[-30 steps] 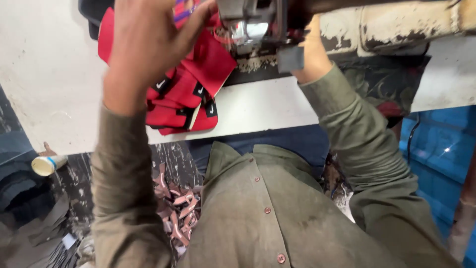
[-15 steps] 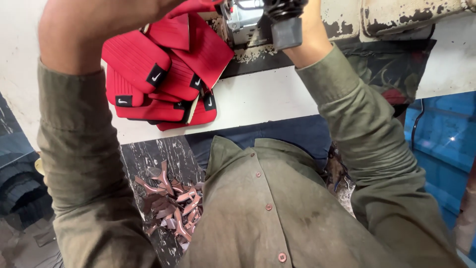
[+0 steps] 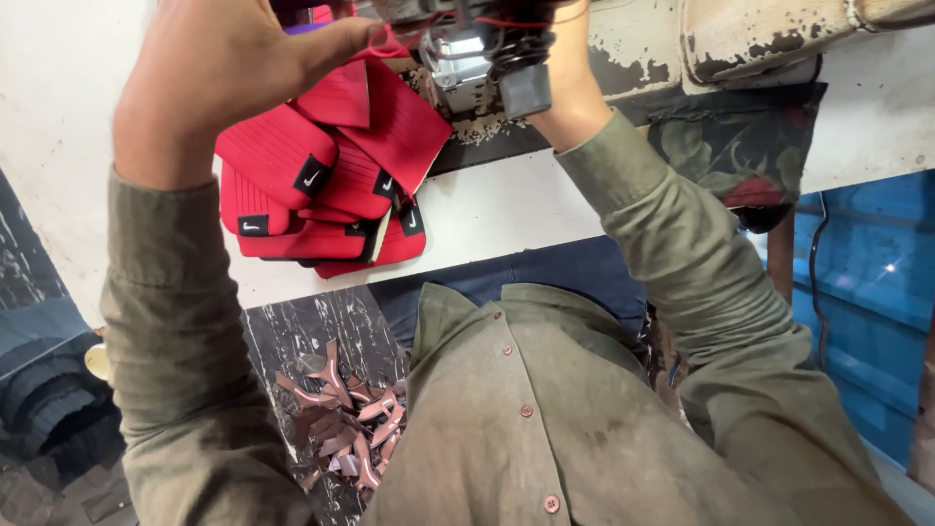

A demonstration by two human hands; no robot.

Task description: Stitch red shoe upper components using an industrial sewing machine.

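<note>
The left hand (image 3: 219, 83) pinches a red fabric piece (image 3: 375, 112) at the sewing machine (image 3: 467, 54) — above a stack of red pieces (image 3: 302, 205) on the white tabletop (image 3: 506, 209). The right hand (image 3: 570, 93) — grip hidden — reaches behind the machine.

Bright, even light from above/front; white painted worktable (image 3: 545, 209) near blown out, w/ glare on metal sewing-machine head (image 3: 458, 54). Soft shadow under stacked red ribbed fabric pieces (image 3: 321, 185). Lower-left floor dim. Slight motion blur on left hand (image 3: 209, 73); edges stretched by wide lens.
</note>
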